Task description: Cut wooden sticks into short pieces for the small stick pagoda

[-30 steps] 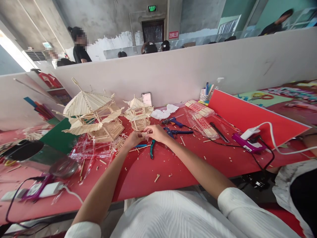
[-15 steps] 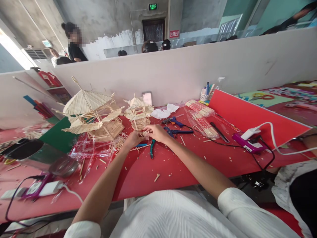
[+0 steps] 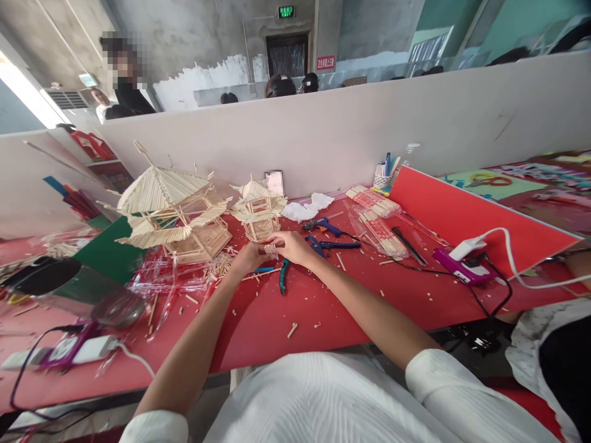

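My left hand (image 3: 249,256) and my right hand (image 3: 290,245) meet over the red table (image 3: 323,307), both pinched on a small piece made of wooden sticks (image 3: 270,248). Just behind them stands a small stick pagoda model (image 3: 257,210). A larger stick pagoda model (image 3: 173,212) stands to the left. Teal-handled pliers (image 3: 282,276) lie just below my hands, and blue-handled pliers (image 3: 331,244) lie to their right.
Clear plastic wrappers (image 3: 161,283) and loose sticks lie left of my hands. Packs of sticks (image 3: 378,218) sit at the back right, beside a purple glue gun (image 3: 459,266) with cables. A white divider wall (image 3: 346,132) backs the table. Another person's sleeve (image 3: 545,344) is at the right.
My hands have shifted very slightly on the stick piece. A person behind the divider has moved to the left.
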A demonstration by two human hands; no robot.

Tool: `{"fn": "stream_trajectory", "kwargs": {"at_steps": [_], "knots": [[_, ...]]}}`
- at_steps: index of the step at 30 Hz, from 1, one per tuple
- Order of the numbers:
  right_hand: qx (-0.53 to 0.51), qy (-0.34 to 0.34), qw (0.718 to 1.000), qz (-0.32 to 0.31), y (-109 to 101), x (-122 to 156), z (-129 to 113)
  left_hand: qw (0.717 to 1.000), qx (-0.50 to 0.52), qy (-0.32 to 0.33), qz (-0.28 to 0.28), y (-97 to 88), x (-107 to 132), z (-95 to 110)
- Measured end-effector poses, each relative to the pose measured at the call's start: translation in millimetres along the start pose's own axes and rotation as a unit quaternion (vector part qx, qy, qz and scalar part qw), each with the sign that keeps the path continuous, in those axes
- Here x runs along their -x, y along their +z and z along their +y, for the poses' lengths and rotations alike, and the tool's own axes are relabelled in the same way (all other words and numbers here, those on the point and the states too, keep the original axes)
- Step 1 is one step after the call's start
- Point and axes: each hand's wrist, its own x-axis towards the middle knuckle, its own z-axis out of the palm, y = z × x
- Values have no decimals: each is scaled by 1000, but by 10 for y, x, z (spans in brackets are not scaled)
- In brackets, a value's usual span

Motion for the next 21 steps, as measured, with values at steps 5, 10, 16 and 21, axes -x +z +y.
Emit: {"fn": "stream_trajectory", "kwargs": {"at_steps": [5, 10, 16, 21], "knots": [[-14, 25, 999, 20, 6, -3, 26, 1000, 15, 4, 11, 10, 13, 20], [-9, 21, 999, 33, 11, 5, -16, 1000, -10, 2, -8, -26, 22, 60], [4, 26, 1000, 11, 16, 14, -48, 1000, 13, 1, -17, -41, 26, 98], [44, 31, 999, -2, 1, 20, -13, 1000, 10, -21, -17, -29, 23, 82]]}}
